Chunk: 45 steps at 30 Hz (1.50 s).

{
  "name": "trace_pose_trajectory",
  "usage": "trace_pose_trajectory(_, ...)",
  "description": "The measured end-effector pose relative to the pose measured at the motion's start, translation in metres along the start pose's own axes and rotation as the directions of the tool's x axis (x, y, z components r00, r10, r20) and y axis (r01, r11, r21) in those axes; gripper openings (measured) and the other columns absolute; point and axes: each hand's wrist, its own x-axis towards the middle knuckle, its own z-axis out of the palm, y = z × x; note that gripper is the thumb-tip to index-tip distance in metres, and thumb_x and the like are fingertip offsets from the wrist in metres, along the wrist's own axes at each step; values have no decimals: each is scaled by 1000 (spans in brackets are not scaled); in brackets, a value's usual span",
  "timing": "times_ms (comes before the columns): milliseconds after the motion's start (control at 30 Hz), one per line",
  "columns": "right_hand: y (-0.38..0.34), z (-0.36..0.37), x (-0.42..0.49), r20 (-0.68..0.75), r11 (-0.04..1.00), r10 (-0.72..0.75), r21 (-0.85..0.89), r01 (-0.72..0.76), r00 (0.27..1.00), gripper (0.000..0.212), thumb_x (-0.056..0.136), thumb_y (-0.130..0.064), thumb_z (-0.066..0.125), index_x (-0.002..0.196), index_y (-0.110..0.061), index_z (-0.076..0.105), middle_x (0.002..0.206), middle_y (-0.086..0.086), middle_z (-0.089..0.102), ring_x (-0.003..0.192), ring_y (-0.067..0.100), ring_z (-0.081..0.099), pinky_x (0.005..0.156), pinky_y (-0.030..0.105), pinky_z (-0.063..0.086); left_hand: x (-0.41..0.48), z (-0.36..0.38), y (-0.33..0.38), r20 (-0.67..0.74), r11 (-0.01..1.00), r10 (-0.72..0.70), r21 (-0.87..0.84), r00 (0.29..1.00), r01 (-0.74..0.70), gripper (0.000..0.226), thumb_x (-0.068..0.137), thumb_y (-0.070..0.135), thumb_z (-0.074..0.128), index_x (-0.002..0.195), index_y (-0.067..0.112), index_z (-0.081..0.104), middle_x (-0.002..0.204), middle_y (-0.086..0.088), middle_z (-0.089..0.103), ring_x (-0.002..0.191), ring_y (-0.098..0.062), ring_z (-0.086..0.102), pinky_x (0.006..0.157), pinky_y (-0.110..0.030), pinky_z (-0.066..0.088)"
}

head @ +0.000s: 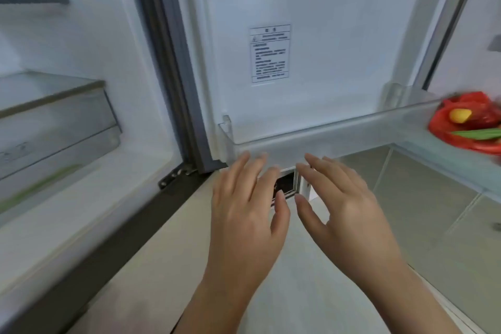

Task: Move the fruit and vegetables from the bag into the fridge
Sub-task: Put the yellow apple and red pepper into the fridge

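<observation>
The fridge stands open, its inner compartment (89, 89) at the left and its door (311, 35) swung out ahead of me. A red bag (469, 127) lies at the right edge, with a yellow fruit (459, 115) and a green vegetable (479, 133) showing in it. My left hand (244, 211) and my right hand (347, 209) hover side by side, palms down, just below the door's clear shelf (325, 141). Both hands are empty, fingers spread. A blurred green item (38, 187) lies behind the clear drawer front at the lower left.
A clear drawer (54, 127) with a glass shelf over it fills the lower left of the fridge. A printed label (269, 53) is stuck on the inside of the door. Pale tiled floor (420, 198) lies below the door and hands.
</observation>
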Motion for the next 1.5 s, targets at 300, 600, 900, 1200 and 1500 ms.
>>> trace_pose_trajectory(300, 157, -116, -60, -44, 957, 194, -209, -199, 980, 45, 83, -35, 44, 116, -10, 62, 122, 8, 61, 113, 29, 57, 90, 51, 47, 17, 119, 171, 136, 977, 101, -200, 986, -72, 33, 82, 23, 46, 106, 7, 63, 115, -11, 62, 116, -27, 48, 92, -51, 44)
trace_pose_trajectory(600, 278, -183, -103, -128, 855, 380, -330, -401, 916, 44, 82, -35, 44, 112, -9, 63, 118, 9, 63, 109, 30, 57, 88, 48, 49, 22, 225, 274, 278, 927, 241, -350, 930, -136, 33, 82, 26, 44, 104, 9, 63, 115, -9, 62, 114, -29, 51, 90, -53, 46)
trace_pose_trajectory(900, 400, -185, -92, -182, 722, 500, -452, -523, 847, 46, 82, -35, 43, 112, -9, 63, 119, 9, 63, 110, 31, 58, 88, 47, 49, 61, 361, 317, 321, 858, 345, -489, 882, -158, 34, 83, 26, 43, 104, 8, 63, 113, -9, 63, 112, -31, 54, 89, -52, 46)
trace_pose_trajectory(1200, 523, -168, -5, -228, 674, 499, -504, -540, 836, 45, 82, -33, 44, 113, -7, 62, 118, 12, 63, 109, 33, 58, 88, 45, 48, 151, 495, 327, 291, 822, 370, -544, 882, -165, 39, 83, 27, 40, 104, 4, 64, 113, -13, 63, 113, -34, 54, 90, -52, 46)
trace_pose_trajectory(1500, 653, -164, 16, -187, 624, 582, -522, -581, 792, 43, 76, -27, 57, 112, -5, 64, 118, 14, 63, 109, 36, 59, 87, 56, 48, 186, 610, 361, 373, 815, 400, -563, 837, -139, 38, 82, 28, 42, 106, 7, 63, 114, -11, 63, 112, -31, 54, 88, -53, 47)
